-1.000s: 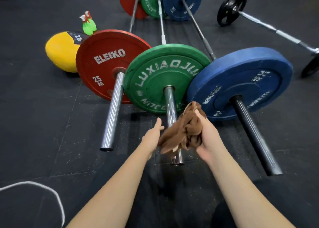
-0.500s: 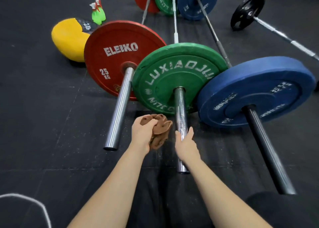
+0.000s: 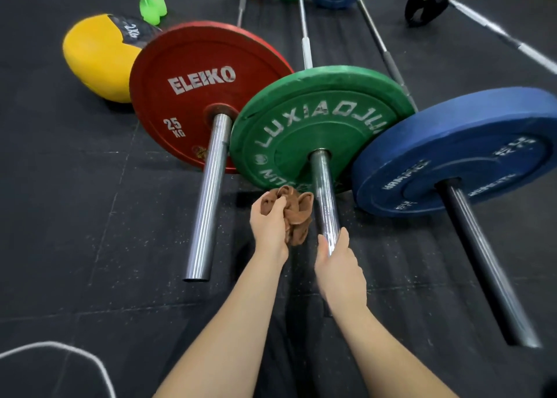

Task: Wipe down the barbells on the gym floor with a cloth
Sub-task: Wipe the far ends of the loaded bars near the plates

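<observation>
- The cloth [image 3: 297, 216] is a soft brown rag, bunched into loose folds. It looks light and limp, so it should mould round a bar once wrapped and squeezed. It hangs just left of the middle sleeve [image 3: 323, 186], above the floor [image 3: 75, 216].
- The left hand [image 3: 269, 226] has its grip clamped on the cloth, with fingers curled over the wad and folds spilling out on the side nearer the bar.
- The right hand [image 3: 339, 265] has its grip closed round the middle sleeve near the free end, thumb on one side and fingers on the other (how tightly, I cannot tell).
- Three barbells lie side by side on the dark rubber floor. Each is propped on a plate: the red plate [image 3: 196, 96], the green plate [image 3: 316, 120] and the blue plate [image 3: 470, 144].
- Judging by those plates, each bar is heavy and rigid and would sooner roll than lift. Steadying the sleeve with one hand while the other wipes seems the sensible hold, and the smooth steel looks slick.
- The left sleeve [image 3: 208, 198] and the middle sleeve are bright chrome with streaky reflections. The right sleeve [image 3: 482, 262] is much darker, nearly black.
</observation>
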The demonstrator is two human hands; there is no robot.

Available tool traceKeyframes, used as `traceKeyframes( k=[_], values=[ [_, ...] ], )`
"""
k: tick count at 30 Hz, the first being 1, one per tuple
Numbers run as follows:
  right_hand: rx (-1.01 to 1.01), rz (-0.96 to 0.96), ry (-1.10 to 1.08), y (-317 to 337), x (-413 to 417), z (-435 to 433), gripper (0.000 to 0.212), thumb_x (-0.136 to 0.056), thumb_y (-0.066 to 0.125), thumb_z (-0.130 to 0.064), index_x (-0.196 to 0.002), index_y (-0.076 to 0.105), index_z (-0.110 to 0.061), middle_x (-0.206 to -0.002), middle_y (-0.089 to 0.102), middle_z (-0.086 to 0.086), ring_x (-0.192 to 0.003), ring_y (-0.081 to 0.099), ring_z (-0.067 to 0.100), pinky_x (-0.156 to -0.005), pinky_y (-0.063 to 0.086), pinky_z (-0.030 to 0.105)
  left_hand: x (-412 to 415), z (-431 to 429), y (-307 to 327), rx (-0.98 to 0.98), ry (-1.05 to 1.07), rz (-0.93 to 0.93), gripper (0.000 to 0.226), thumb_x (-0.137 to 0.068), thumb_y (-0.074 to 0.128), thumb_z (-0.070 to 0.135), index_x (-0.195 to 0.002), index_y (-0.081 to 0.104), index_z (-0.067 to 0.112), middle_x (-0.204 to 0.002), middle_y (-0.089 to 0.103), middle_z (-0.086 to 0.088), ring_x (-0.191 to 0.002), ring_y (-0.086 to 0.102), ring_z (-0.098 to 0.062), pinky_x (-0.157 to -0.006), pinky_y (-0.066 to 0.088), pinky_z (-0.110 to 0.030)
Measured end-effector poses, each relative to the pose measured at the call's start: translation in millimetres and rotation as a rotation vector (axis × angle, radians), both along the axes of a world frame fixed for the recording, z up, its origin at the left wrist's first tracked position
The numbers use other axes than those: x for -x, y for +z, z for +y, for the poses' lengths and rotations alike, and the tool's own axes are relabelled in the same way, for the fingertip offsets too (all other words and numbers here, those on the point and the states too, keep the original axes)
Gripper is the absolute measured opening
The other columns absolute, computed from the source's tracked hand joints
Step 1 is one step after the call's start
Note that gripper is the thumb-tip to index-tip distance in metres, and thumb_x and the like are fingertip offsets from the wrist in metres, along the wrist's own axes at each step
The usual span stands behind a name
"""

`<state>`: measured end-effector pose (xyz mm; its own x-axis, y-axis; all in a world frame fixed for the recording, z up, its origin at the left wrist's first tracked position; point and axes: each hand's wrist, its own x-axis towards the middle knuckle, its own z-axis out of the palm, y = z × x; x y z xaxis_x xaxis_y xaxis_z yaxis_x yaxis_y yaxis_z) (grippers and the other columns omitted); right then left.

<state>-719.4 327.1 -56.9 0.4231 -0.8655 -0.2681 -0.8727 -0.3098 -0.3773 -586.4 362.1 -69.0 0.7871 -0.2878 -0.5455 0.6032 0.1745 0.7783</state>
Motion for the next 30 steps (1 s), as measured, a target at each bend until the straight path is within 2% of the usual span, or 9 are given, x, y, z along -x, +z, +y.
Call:
traceKeyframes(
  k=[3, 7, 9, 12, 15, 18, 21, 25, 30],
  values=[
    [0.012, -0.018, -0.004, -3.6, 3.5, -3.4, 0.068, -0.104, 0.024, -0.06, -0.16, 0.017, -0.021, -0.131, 0.062, 0.011, -0.107, 0.065, 0.035, -0.084, 0.05, 0.043, -22.1, -35.7, 5.7, 0.008, 0.006, -0.089, 0.028, -0.093, 0.072, 0.016, -0.119, 0.065, 0.02, -0.116, 0.073, -0.006, -0.106, 0.072, -0.021, -0.1, 0.057, -0.044],
    [0.02, -0.028, -0.01, -9.9, 3.9, -6.0, 0.066, -0.104, 0.026, -0.06, -0.158, 0.019, -0.022, -0.126, 0.063, 0.009, -0.102, 0.066, 0.033, -0.082, 0.05, 0.043, -44.4, -84.7, -6.2, -0.087, -0.262, -0.112, 0.093, -0.059, 0.092, 0.06, -0.133, 0.046, 0.029, -0.126, 0.068, -0.012, -0.115, 0.067, -0.035, -0.104, 0.051, -0.058],
    [0.044, -0.023, -0.002, -9.8, 3.9, -4.1, 0.065, -0.104, 0.026, -0.06, -0.156, 0.02, -0.023, -0.121, 0.063, 0.008, -0.096, 0.066, 0.032, -0.077, 0.05, 0.042, -49.3, -95.2, -24.2, -0.174, -0.382, -0.137, 0.104, -0.048, 0.092, 0.069, -0.132, 0.038, 0.04, -0.131, 0.063, -0.011, -0.12, 0.062, -0.041, -0.103, 0.051, -0.058],
    [0.048, -0.004, -0.013, -7.9, 1.6, -2.2, 0.064, -0.103, 0.024, -0.06, -0.155, 0.02, -0.023, -0.119, 0.064, 0.008, -0.094, 0.066, 0.032, -0.075, 0.049, 0.041, -45.4, -83.1, -16.2, -0.173, -0.441, -0.188, 0.094, -0.059, 0.087, 0.056, -0.137, 0.037, 0.039, -0.134, 0.061, -0.009, -0.121, 0.062, -0.036, -0.102, 0.051, -0.051],
    [0.036, 0.001, -0.008, -7.9, -1.0, 2.0, 0.064, -0.103, 0.023, -0.061, -0.155, 0.02, -0.024, -0.122, 0.063, 0.006, -0.094, 0.067, 0.03, -0.076, 0.05, 0.041, -37.4, -71.6, -22.1, -0.121, -0.435, -0.249, 0.071, -0.076, 0.082, 0.037, -0.138, 0.047, 0.03, -0.126, 0.066, 0.0, -0.115, 0.066, -0.019, -0.106, 0.051, -0.048],
    [0.041, 0.004, -0.013, -10.1, -3.2, 1.5, 0.064, -0.103, 0.024, -0.061, -0.155, 0.021, -0.024, -0.121, 0.063, 0.006, -0.094, 0.067, 0.031, -0.076, 0.05, 0.042, -32.0, -66.7, -28.0, -0.142, -0.39, -0.292, 0.066, -0.072, 0.079, 0.04, -0.133, 0.053, 0.031, -0.123, 0.066, 0.006, -0.112, 0.065, -0.011, -0.105, 0.052, -0.04],
    [0.039, 0.0, -0.012, -9.0, -4.2, 4.2, 0.061, -0.103, 0.025, -0.06, -0.153, 0.023, -0.024, -0.118, 0.064, 0.006, -0.092, 0.066, 0.031, -0.074, 0.049, 0.041, -40.4, -76.7, -18.5, -0.225, -0.391, -0.362, 0.065, -0.071, 0.076, 0.048, -0.129, 0.053, 0.028, -0.127, 0.06, 0.001, -0.113, 0.062, -0.016, -0.106, 0.05, -0.043],
    [0.051, -0.01, -0.017, -10.3, -3.7, -0.3, 0.061, -0.103, 0.027, -0.059, -0.152, 0.025, -0.023, -0.114, 0.065, 0.006, -0.089, 0.067, 0.03, -0.071, 0.05, 0.039, -62.5, -98.9, 2.0, -0.437, -0.502, -0.533, 0.062, -0.091, 0.072, 0.041, -0.139, 0.043, 0.013, -0.138, 0.048, -0.008, -0.124, 0.051, -0.027, -0.105, 0.045, -0.042],
    [0.079, 0.002, -0.022, -8.5, 0.5, -2.7, 0.06, -0.103, 0.026, -0.059, -0.151, 0.024, -0.023, -0.108, 0.064, 0.004, -0.082, 0.065, 0.028, -0.065, 0.045, 0.037, -57.1, -98.7, -6.7, -0.481, -0.578, -0.554, 0.062, -0.09, 0.066, 0.053, -0.136, 0.047, 0.016, -0.134, 0.056, -0.007, -0.122, 0.054, -0.027, -0.107, 0.045, -0.045]
  ],
)
